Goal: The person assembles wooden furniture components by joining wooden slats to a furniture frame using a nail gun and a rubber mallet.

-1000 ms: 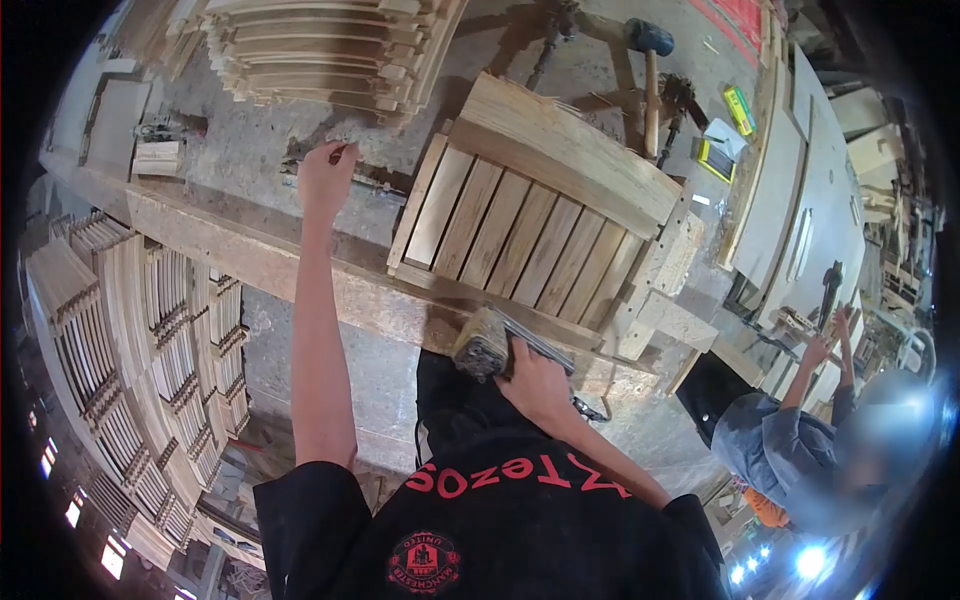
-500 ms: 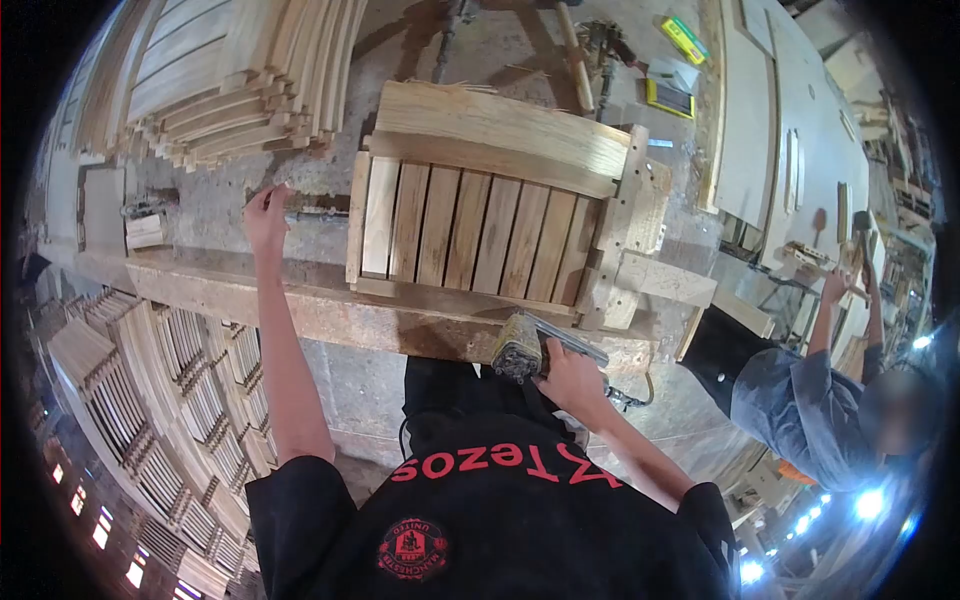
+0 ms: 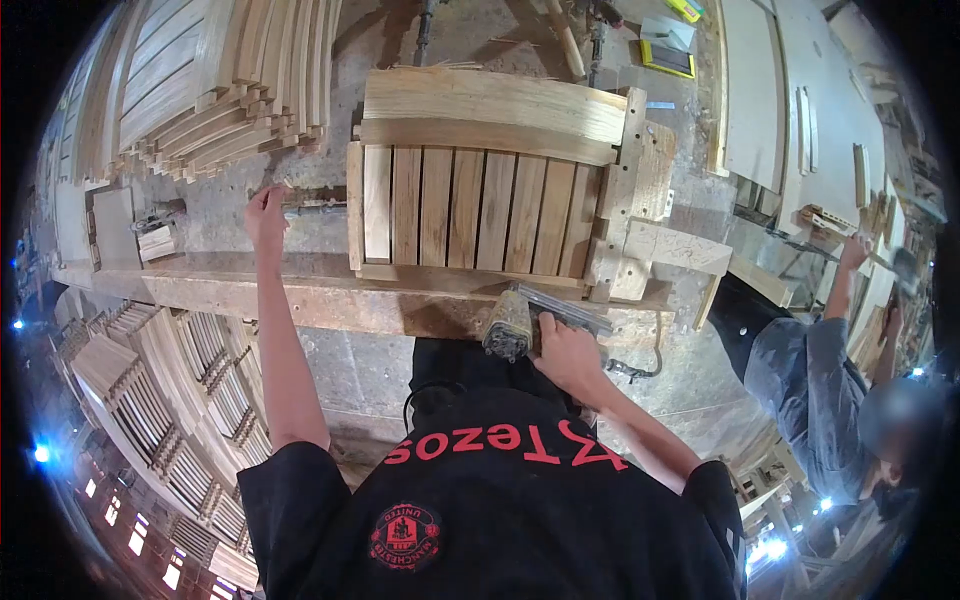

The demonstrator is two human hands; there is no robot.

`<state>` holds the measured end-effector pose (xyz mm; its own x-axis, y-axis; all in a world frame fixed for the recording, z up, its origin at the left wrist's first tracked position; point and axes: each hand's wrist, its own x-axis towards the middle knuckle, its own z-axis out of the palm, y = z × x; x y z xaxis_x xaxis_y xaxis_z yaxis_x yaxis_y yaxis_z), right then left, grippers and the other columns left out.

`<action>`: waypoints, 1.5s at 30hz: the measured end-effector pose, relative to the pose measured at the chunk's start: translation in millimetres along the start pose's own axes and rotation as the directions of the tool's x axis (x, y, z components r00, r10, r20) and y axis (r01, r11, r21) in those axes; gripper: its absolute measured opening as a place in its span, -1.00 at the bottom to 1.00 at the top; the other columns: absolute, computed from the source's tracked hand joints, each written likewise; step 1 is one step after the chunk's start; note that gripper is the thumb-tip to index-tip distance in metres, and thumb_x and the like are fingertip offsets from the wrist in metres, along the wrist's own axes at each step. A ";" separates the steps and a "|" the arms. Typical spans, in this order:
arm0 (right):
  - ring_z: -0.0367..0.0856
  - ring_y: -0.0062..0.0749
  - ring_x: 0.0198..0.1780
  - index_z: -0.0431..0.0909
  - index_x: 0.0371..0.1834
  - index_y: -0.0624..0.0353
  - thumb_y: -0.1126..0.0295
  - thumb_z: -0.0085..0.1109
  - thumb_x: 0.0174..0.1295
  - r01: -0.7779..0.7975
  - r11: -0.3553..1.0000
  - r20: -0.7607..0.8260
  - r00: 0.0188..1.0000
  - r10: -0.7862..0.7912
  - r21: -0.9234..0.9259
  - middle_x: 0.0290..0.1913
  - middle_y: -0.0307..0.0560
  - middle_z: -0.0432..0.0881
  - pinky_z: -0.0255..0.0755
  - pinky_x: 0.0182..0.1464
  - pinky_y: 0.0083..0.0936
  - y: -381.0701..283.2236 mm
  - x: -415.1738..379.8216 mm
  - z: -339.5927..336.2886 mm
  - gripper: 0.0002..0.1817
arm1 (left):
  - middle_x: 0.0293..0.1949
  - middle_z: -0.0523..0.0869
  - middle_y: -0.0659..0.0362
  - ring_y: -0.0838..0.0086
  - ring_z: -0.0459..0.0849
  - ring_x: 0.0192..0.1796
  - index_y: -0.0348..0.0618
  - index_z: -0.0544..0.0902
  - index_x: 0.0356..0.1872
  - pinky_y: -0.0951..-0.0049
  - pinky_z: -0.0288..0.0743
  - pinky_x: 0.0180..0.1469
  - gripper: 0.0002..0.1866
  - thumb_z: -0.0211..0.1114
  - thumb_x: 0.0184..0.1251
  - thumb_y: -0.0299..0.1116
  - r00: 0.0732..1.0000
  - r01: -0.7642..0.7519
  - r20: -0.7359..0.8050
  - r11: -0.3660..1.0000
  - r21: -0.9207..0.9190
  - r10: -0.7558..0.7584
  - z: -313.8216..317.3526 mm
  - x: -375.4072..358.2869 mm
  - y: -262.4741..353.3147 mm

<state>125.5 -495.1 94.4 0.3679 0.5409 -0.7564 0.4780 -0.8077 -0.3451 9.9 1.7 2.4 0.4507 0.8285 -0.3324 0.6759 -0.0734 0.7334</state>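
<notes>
A slatted wooden panel (image 3: 465,212) lies on the workbench (image 3: 330,300), framed by boards, with a wide plank (image 3: 490,115) along its far side. My right hand (image 3: 568,352) is closed round the handle of a nail gun (image 3: 512,322), held at the bench's near edge just below the panel. To the left of the panel, my left hand (image 3: 266,215) hovers over the bench with fingers pinched together. Whatever is between those fingertips is too small to make out.
Stacked slatted panels (image 3: 230,90) stand at the back left, more (image 3: 150,410) at the lower left. A yellow-edged box (image 3: 667,58) lies at the back right. On the right, another person (image 3: 810,370) works with a hammer (image 3: 903,265). A hose trails from the nail gun.
The view has shifted slightly, so the panel and bench appear a little higher. My hands keep nearly the same pose. The other person's arm and hammer have moved.
</notes>
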 end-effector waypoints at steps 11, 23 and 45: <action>0.71 0.00 -0.33 0.40 0.08 0.24 0.23 0.46 -0.14 0.022 0.999 -0.238 0.971 -0.030 -0.036 -0.35 0.11 0.69 0.60 -0.32 -0.19 57.2 -31.9 3.1 -0.32 | -0.58 0.55 0.32 0.67 0.35 -0.65 -0.19 0.74 -0.28 0.54 0.21 -0.59 -0.77 0.20 0.36 -0.27 0.999 -0.020 -0.027 0.999 -0.035 0.019 4.4 -1.1 3.2; 0.71 -0.03 -0.35 0.44 -0.05 0.18 0.24 0.43 -0.12 0.095 0.994 -0.267 0.958 -0.106 -0.054 -0.38 0.04 0.68 0.56 -0.39 -0.20 63.4 -24.4 4.8 -0.45 | -0.58 0.51 0.33 0.66 0.31 -0.64 -0.22 0.73 -0.31 0.54 0.18 -0.59 -0.78 0.18 0.36 -0.32 1.000 -0.027 0.001 0.999 -0.027 0.027 1.3 -6.0 7.9; 0.70 -0.26 -0.41 0.62 0.00 0.30 0.31 0.43 0.00 -0.311 0.609 -0.053 0.862 0.504 0.730 -0.35 0.05 0.74 0.57 -0.36 -0.35 133.5 -43.1 -34.1 -0.52 | -0.57 0.62 0.15 0.52 0.54 -0.54 -0.26 0.72 -0.31 0.44 0.39 -0.47 -0.73 0.22 0.34 -0.25 0.983 -0.184 0.064 0.960 0.209 0.175 0.0 0.0 -2.7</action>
<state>200.6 -618.2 100.0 0.6003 0.0718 -0.7966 -0.4058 -0.8309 -0.3807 8.1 1.9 0.4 0.5981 0.7658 -0.2363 0.6877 -0.3390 0.6420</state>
